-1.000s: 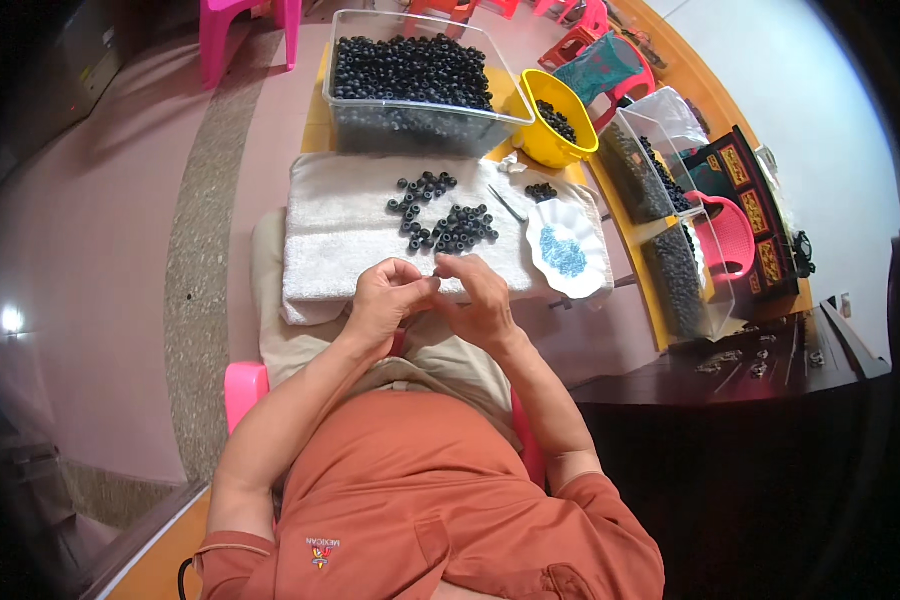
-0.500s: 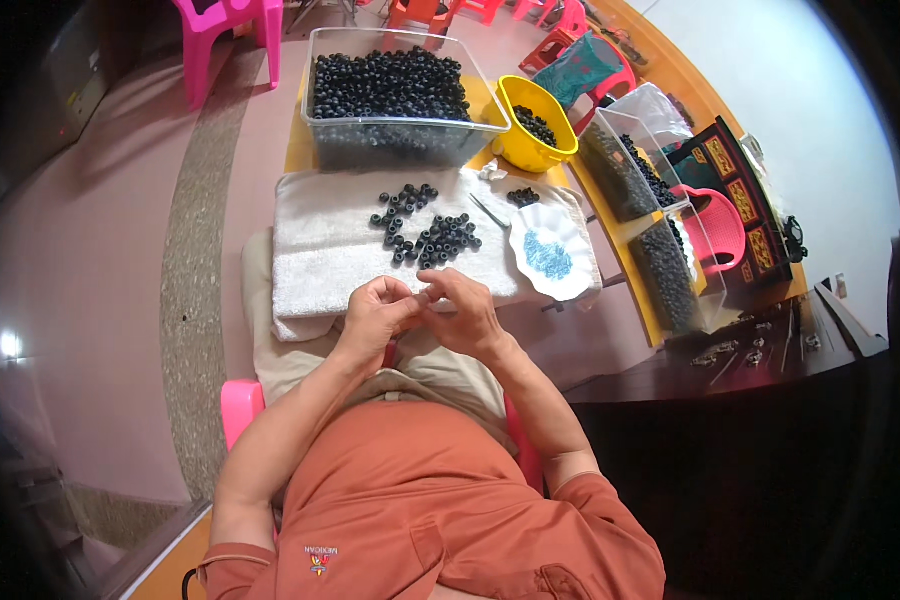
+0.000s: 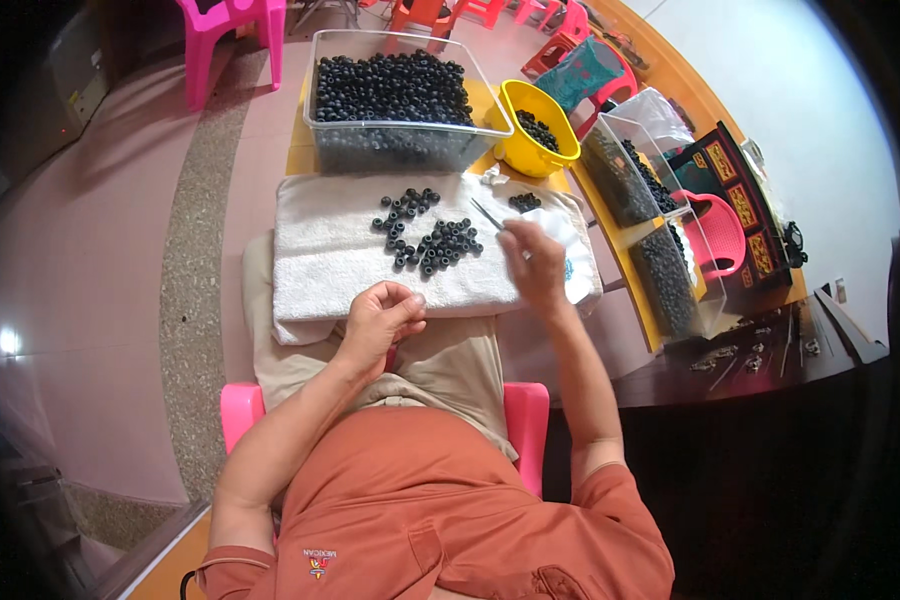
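Note:
Over the near edge of the white towel (image 3: 310,270), my left hand (image 3: 380,318) is closed, thumb against forefinger. Whatever is in that pinch is too small to make out. Reaching out to the right, my right hand (image 3: 538,268) has its fingers at the near end of slim metal tweezers (image 3: 486,213), closed on them. It partly covers a white scalloped dish (image 3: 572,232) with small light-blue pieces in it. Many loose black beads (image 3: 440,245) with holes lie on the towel, and a small cluster of dark beads (image 3: 524,203) sits beside the dish.
Behind the towel stands a large clear bin (image 3: 400,135) heaped with black beads, with a yellow basket (image 3: 535,165) of beads to its right. Clear boxes (image 3: 660,270) of dark beads line the right side. Metal tools (image 3: 790,335) lie on a dark table there.
My right hand has left my left hand and moved forward and right to the tweezers, now covering part of the dish. The left hand has stayed in its pinch.

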### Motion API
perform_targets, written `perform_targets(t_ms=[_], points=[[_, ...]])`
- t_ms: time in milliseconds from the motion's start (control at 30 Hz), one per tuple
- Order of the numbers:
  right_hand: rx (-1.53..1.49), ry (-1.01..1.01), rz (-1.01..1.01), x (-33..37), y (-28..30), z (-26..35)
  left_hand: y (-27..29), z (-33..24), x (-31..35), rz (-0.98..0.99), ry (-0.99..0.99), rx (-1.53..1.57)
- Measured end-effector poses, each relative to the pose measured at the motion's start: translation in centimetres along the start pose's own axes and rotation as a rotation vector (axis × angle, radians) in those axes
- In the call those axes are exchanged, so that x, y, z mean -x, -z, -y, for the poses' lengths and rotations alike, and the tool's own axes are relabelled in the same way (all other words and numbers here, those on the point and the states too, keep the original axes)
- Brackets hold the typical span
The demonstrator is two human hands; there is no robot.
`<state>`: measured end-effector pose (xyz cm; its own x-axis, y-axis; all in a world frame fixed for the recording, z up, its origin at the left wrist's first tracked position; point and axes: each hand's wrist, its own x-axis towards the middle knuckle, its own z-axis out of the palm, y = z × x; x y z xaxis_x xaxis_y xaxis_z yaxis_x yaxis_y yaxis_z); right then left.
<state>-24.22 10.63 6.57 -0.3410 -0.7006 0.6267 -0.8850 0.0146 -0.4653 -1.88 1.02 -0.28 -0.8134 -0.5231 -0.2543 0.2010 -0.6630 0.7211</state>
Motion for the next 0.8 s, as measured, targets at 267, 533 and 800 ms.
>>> perform_targets(t_ms=[267, 533, 800], points=[[0.250, -0.056, -0.102, -12.4, 3.4, -11.7, -0.2, 0.2, 0.0, -0.014, 0.007, -0.006], [0.044, -0.181, -0.010, -10.4, -0.8, -9.9, 0.2, -0.8, 0.2, -0.056, -0.015, -0.010], [0.239, 0.064, 0.501, -4.3, -4.2, -3.7, 0.0, -0.4, 0.1, -0.023, -0.003, 0.001]])
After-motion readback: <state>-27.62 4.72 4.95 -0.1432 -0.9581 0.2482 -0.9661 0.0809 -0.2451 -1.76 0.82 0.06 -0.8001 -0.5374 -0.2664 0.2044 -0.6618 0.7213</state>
